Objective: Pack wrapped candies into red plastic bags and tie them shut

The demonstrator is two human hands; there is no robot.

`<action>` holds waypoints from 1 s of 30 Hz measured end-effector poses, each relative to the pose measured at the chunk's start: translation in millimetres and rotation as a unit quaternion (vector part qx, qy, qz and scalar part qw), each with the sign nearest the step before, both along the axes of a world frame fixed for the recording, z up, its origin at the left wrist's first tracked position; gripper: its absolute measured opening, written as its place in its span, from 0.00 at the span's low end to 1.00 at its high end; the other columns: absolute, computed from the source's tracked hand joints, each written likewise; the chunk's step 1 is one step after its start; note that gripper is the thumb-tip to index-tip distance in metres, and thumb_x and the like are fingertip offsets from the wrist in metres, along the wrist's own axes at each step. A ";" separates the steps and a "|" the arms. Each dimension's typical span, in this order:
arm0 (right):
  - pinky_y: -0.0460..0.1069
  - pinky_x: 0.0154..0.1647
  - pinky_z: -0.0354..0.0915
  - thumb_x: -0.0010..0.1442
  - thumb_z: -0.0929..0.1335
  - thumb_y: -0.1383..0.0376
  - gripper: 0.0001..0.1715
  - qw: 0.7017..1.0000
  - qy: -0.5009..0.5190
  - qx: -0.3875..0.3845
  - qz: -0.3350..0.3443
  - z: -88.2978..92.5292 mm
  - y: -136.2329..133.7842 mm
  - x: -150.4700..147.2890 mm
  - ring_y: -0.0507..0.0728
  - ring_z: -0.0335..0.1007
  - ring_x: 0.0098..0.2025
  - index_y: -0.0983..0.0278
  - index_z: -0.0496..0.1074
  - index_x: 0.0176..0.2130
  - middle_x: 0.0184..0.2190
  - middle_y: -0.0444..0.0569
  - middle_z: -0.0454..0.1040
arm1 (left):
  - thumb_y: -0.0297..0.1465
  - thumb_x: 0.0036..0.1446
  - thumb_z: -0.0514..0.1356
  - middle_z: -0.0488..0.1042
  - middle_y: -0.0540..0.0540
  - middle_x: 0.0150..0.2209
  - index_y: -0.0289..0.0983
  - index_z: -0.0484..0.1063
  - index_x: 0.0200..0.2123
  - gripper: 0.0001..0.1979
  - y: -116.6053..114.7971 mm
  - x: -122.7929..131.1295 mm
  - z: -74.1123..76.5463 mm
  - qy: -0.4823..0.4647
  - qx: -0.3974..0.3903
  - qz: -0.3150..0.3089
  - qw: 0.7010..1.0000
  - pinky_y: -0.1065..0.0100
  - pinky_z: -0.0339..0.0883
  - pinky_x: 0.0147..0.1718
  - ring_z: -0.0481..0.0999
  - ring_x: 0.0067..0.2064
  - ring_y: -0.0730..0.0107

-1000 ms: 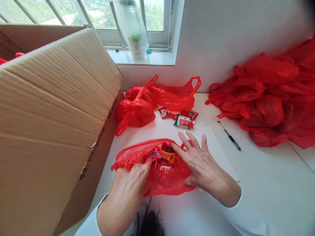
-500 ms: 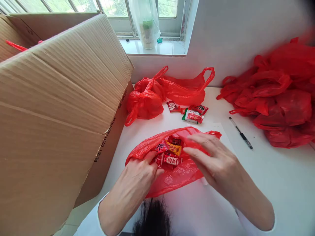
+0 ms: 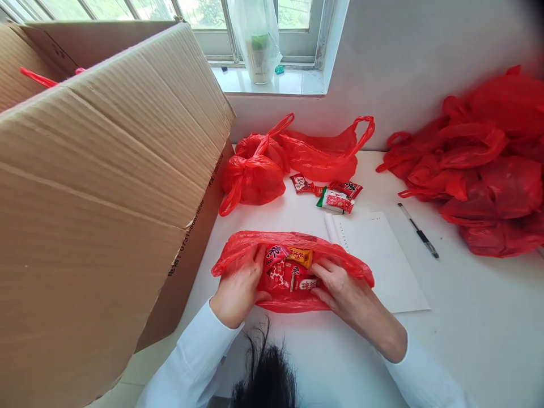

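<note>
A red plastic bag (image 3: 293, 303) lies on the table with its mouth wide. Inside it sit several wrapped candies (image 3: 283, 275) in red, pink and one orange-yellow wrapper (image 3: 300, 257). My left hand (image 3: 240, 286) reaches into the bag's left side, fingers stretched along the candies and thumb apart. From the right, my right hand (image 3: 346, 289) is inside the bag too, its fingers and thumb apart and bent toward the candies, touching or very near them. Some fingertips of both hands are hidden by the bag and wrappers.
A big cardboard box (image 3: 97, 243) stands at the left. Behind the bag are tied red bags (image 3: 259, 178), an open red bag (image 3: 323, 156) and loose candies (image 3: 335, 201). A notebook (image 3: 386, 260), a pen (image 3: 419, 230) and a heap of red bags (image 3: 488, 170) are to the right.
My right hand has lowered from above the bag into its right side. My left hand has pushed deeper on the left. The bag has flattened, uncovering the notebook, and the candies have shifted.
</note>
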State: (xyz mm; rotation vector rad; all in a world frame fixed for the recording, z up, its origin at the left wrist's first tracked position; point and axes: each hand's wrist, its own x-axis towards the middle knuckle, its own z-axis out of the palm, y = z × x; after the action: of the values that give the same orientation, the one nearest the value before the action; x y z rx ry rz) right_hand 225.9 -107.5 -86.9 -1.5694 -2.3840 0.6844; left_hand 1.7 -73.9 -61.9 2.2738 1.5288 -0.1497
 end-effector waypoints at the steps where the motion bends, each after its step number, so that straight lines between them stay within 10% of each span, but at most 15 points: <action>1: 0.47 0.27 0.66 0.56 0.63 0.76 0.15 1.000 0.012 -0.012 -0.001 0.5 1.0 2.2 0.57 0.70 0.43 0.60 0.66 0.42 0.42 0.48 0.71 | 0.25 0.43 0.69 0.60 0.28 0.61 0.29 0.54 0.61 0.43 -1.1 -0.5 -1.4 0.000 0.000 -0.001 1.000 0.53 0.63 0.57 0.62 0.62 0.44; 9: 0.49 0.38 0.65 0.56 0.66 0.73 0.07 0.991 0.080 -0.083 0.070 6.8 17.8 16.3 0.56 0.66 0.43 0.61 0.66 0.34 0.37 0.46 0.71 | 0.26 0.61 0.54 0.59 0.40 0.63 0.43 0.54 0.62 0.27 -8.1 7.0 9.6 -0.020 0.030 -0.083 0.996 0.64 0.73 0.42 0.77 0.48 0.61; 15: 0.50 0.38 0.64 0.60 0.65 0.69 0.02 0.987 0.082 -0.110 0.084 8.8 22.5 15.3 0.56 0.66 0.42 0.61 0.65 0.35 0.39 0.47 0.69 | 0.24 0.61 0.54 0.75 0.38 0.40 0.32 0.65 0.52 0.15 -0.8 12.4 4.6 0.010 0.047 0.044 0.998 0.55 0.71 0.39 0.77 0.40 0.52; 23: 0.50 0.34 0.64 0.60 0.65 0.64 0.06 0.982 0.102 -0.126 0.097 4.0 38.2 8.0 0.56 0.67 0.35 0.61 0.64 0.31 0.35 0.46 0.70 | 0.27 0.55 0.64 0.72 0.39 0.48 0.36 0.62 0.57 0.26 5.2 -3.1 -17.9 -0.040 0.026 0.056 0.997 0.60 0.69 0.46 0.74 0.50 0.55; 30: 0.48 0.31 0.61 0.62 0.64 0.66 0.06 0.984 0.153 -0.073 0.050 2.7 50.7 -1.7 0.54 0.67 0.32 0.63 0.66 0.31 0.30 0.45 0.71 | 0.27 0.66 0.45 0.75 0.44 0.35 0.37 0.70 0.39 0.14 10.7 -0.5 -1.2 -0.081 0.079 0.083 0.990 0.62 0.69 0.40 0.77 0.39 0.61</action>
State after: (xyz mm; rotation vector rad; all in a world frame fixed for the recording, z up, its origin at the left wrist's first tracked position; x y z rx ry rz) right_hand 224.3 -56.9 -84.3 -1.2896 -2.2376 1.0596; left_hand 1.2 -63.2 -63.2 2.2008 1.6856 0.2032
